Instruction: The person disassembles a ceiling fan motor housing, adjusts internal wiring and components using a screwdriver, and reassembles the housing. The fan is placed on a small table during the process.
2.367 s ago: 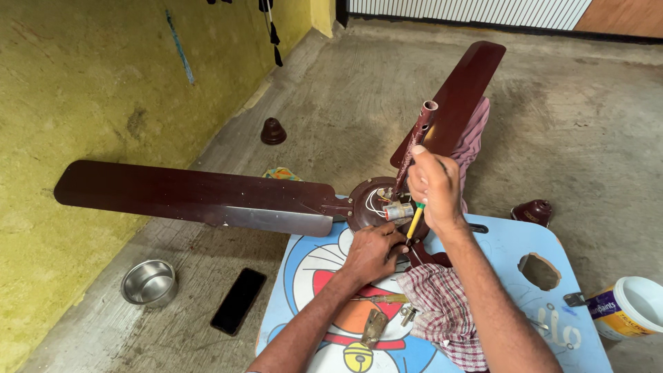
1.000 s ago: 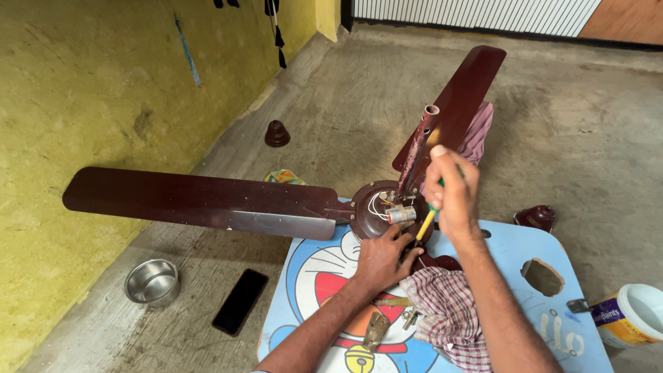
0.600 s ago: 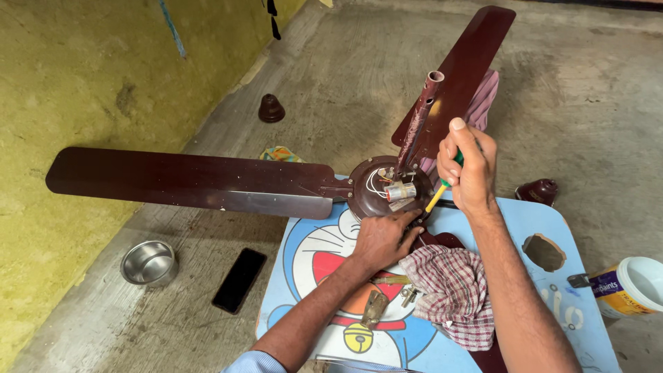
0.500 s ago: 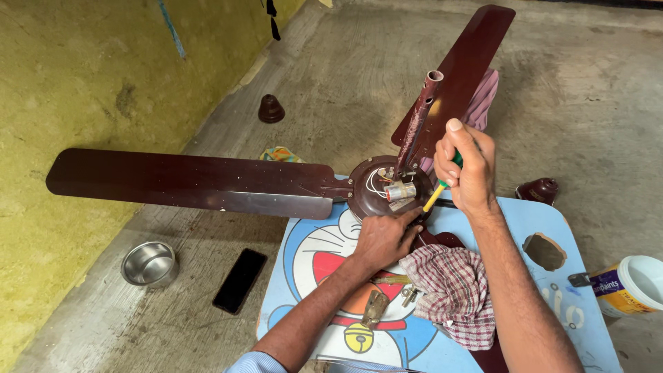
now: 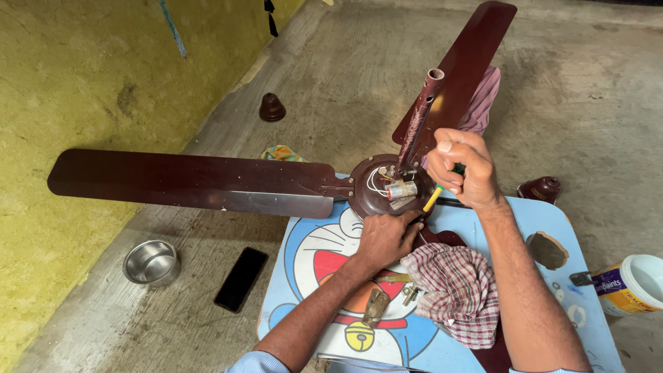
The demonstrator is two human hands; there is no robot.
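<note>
A dark brown ceiling fan lies on a small blue table with a cartoon picture. Its round motor hub is uncovered, with white wires and a small metal cylinder showing. A long blade reaches left and another blade points up and right. The down rod rises from the hub. My left hand grips the near rim of the hub. My right hand is closed around a yellow and green screwdriver, whose tip points into the hub.
A checked cloth, a metal bracket and screws lie on the table. On the concrete floor are a steel bowl, a black phone, two brown fan cups and a white paint tub. A yellow wall stands at left.
My view has shifted a little closer over the fan. My right hand has stayed at the hub with the screwdriver, turning slightly. My left hand has kept hold of the hub rim.
</note>
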